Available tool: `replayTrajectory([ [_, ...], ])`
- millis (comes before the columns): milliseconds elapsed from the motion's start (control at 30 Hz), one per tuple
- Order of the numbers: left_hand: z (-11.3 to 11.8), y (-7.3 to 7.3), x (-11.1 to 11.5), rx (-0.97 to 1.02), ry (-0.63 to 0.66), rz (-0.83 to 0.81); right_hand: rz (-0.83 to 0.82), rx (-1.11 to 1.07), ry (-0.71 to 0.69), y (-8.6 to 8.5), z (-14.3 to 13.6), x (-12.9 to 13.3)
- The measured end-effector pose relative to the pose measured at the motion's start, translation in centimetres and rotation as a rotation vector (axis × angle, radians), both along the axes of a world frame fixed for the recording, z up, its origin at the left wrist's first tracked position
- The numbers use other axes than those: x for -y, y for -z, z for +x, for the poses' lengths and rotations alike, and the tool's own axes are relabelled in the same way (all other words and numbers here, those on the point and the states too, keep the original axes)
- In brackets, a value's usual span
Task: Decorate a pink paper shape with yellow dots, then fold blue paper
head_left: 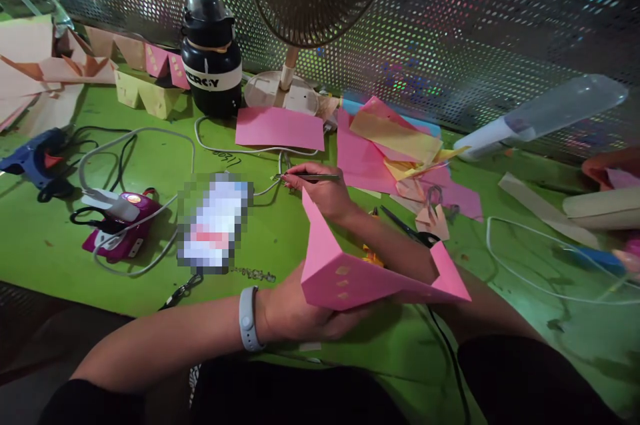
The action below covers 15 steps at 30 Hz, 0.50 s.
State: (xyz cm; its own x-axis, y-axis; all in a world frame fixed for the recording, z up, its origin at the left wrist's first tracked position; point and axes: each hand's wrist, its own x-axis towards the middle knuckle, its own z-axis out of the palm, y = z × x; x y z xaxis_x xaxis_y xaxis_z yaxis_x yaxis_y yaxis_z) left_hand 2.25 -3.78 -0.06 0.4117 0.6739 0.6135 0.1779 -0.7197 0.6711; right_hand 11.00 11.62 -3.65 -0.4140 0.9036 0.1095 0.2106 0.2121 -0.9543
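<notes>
My left hand (295, 312), with a grey band on the wrist, is closed around a folded pink paper piece (330, 272). Small pale squares dot one face of that paper, and it hides part of my fingers. Farther forward, my right hand (325, 195) pinches slim dark tweezers (317, 177). Their tip is low over the green table (270, 225), by a white cable (267, 190); whether it touches anything I cannot tell. A lit phone (215, 225), blurred out, lies left of both hands.
A fan (287, 75) and black bottle (213, 78) stand at the back. Pink and yellow papers (365, 158) and scissors (407, 228) lie right. On the left are a blue glue gun (37, 158), a magenta power strip (123, 228) and folded papers (145, 88).
</notes>
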Motion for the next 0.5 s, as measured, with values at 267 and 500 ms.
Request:
replayTrajectory([
  [267,0.5,0.8,-0.1,0.101,-0.082,0.125,0.066,0.021,0.001,-0.9,0.0,-0.1],
  [500,0.6,1.2,-0.1,0.098,-0.057,0.081,0.039,0.031,-0.024,-0.6,0.1,0.1],
])
